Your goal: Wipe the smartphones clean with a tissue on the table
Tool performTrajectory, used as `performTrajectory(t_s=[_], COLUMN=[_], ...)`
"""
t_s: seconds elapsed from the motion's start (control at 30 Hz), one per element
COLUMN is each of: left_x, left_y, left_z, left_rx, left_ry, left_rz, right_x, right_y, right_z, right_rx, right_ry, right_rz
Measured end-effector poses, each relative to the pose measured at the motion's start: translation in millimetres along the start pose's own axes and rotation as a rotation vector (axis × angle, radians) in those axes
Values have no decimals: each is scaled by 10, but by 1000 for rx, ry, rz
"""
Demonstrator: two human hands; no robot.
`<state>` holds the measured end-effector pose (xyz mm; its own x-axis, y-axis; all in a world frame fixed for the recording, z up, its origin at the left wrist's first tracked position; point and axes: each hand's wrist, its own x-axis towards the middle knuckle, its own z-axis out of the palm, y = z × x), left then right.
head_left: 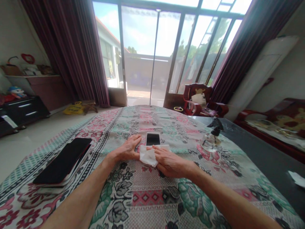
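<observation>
A white-framed phone (153, 139) with a dark screen lies on the patterned tablecloth in front of me. A crumpled white tissue (148, 156) covers its near end. My right hand (170, 162) holds the tissue, with its fingertips pressing it down over the phone's lower edge. On the left side of the phone, my left hand (128, 148) rests on the cloth, fingers stretched forward and thumb apart, close to the tissue's left edge. The tissue and my right fingers hide the phone's near part.
A stack of flat items with a black cover (64, 160) lies at the left. To the right stands a clear spray bottle (211, 140) with a black trigger. The floral tablecloth (147, 184) covers the table. Beyond are a red wooden chair (190, 106) and glass doors.
</observation>
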<state>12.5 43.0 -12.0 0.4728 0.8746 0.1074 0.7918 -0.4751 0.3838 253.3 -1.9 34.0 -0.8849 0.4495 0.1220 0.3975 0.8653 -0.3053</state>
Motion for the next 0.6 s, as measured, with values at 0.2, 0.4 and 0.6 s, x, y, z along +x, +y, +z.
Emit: performTrajectory(t_s=[0.2, 0.4, 0.6], left_x=[-17, -33, -22], left_y=[25, 67, 50], left_z=[-13, -46, -35], left_rx=[-35, -38, -47], left_ry=[64, 50, 78], left_rz=[38, 70, 103], right_x=[5, 50, 155], right_y=[51, 210, 417], right_z=[21, 59, 104], right_rx=[16, 7, -23], right_ry=[-4, 28, 84], right_rz=[17, 39, 10])
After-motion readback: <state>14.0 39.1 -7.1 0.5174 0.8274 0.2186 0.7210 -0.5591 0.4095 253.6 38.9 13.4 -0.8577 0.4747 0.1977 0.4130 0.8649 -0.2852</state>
